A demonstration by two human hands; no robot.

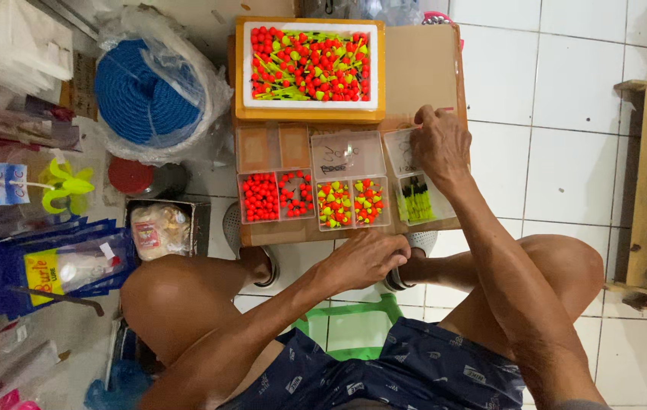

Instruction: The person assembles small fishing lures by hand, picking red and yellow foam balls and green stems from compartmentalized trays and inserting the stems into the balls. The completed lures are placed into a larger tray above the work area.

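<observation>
The right hand (440,144) pinches the far edge of a small clear box (413,186) of yellow-green stick floats, its long axis running away from the person, while the left hand (365,258), loosely curled and apparently empty, rests nearer the body at the board's (422,68) near edge.

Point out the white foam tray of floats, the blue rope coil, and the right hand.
white foam tray (310,102), head view, bottom rim.
blue rope coil (141,95), head view, coil's middle.
right hand (439,144), head view, back of hand.
</observation>
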